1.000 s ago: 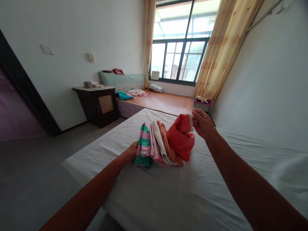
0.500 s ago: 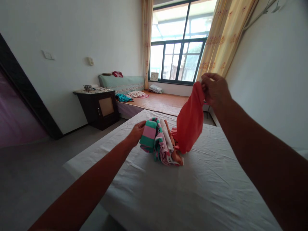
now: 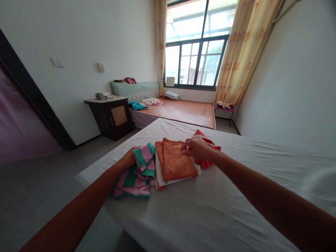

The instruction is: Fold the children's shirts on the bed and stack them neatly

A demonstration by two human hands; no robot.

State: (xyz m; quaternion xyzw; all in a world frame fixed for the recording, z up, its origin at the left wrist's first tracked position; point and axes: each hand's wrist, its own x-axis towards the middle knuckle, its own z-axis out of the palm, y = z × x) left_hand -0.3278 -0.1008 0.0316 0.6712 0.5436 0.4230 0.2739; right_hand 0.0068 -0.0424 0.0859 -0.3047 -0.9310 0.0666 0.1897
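Note:
My left hand (image 3: 129, 158) grips a green-and-pink striped garment (image 3: 138, 175) by its upper left edge; the fingertips are partly hidden behind the cloth. The garment hangs down loosely onto the white sheet. Beside it lies a folded orange garment (image 3: 174, 159) on top of a folded white one (image 3: 160, 175), with a little pink-red cloth peeking out underneath. My right hand (image 3: 196, 147) is over the right edge of this stack, fingers bent and apart, holding nothing I can see. A crumpled red garment (image 3: 206, 163) lies behind and beneath that hand.
The stack rests on a bed with a white sheet (image 3: 236, 196). Beyond stands a second bed with a brown mat (image 3: 183, 110), bearing a teal cloth (image 3: 138, 106). A dark bedside cabinet (image 3: 115, 119) is at left, a small pink-edged stool (image 3: 225, 107) at the far right.
My right hand has let go of the red garment, which now lies on the bed. My left hand has drawn the striped garment leftward, loosening it, and the orange and white garments now lie flat.

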